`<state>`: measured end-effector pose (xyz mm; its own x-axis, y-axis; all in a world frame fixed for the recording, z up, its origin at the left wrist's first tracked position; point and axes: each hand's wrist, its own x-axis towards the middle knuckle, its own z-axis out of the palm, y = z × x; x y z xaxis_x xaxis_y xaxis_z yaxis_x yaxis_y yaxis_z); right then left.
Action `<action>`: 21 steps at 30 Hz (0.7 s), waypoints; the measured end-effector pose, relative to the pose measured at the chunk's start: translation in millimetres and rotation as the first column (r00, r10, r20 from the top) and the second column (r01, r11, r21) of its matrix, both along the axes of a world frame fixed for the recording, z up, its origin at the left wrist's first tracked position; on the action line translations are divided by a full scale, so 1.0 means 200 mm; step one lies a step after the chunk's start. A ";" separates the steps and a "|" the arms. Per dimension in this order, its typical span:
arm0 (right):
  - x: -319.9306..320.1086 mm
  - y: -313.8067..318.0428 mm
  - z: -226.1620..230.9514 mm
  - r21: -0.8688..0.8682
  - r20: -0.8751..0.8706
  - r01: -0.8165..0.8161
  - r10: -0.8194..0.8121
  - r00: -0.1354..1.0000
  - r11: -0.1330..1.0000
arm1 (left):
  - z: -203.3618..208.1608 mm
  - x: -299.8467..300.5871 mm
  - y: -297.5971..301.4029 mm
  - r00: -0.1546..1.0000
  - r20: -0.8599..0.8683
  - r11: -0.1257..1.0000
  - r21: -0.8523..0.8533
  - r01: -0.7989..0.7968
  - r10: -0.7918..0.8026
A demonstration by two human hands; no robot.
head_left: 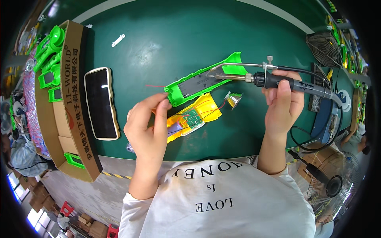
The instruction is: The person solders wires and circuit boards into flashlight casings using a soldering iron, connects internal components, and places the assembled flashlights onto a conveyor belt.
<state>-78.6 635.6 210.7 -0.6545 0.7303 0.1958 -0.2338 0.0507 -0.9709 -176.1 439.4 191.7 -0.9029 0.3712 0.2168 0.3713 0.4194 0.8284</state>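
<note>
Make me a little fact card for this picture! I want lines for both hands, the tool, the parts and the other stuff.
Left hand: the hand has thumb and forefinger at one end of the green shell; whether it grips, I can't tell
Right hand: the hand holds the soldering iron
Tool tip: over the green shell; touching or not is unclear
Parts: yellow shell with green circuit board; shiny reflector
Left side: phone, dark screen; cardboard box with green pieces
Tabletop: green
</note>
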 end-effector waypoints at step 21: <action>-0.10 -0.09 -0.07 0.169 0.141 -0.164 0.141 0.980 0.972 | 0.00 -0.12 0.02 0.959 0.065 0.936 -0.210 0.283 -0.275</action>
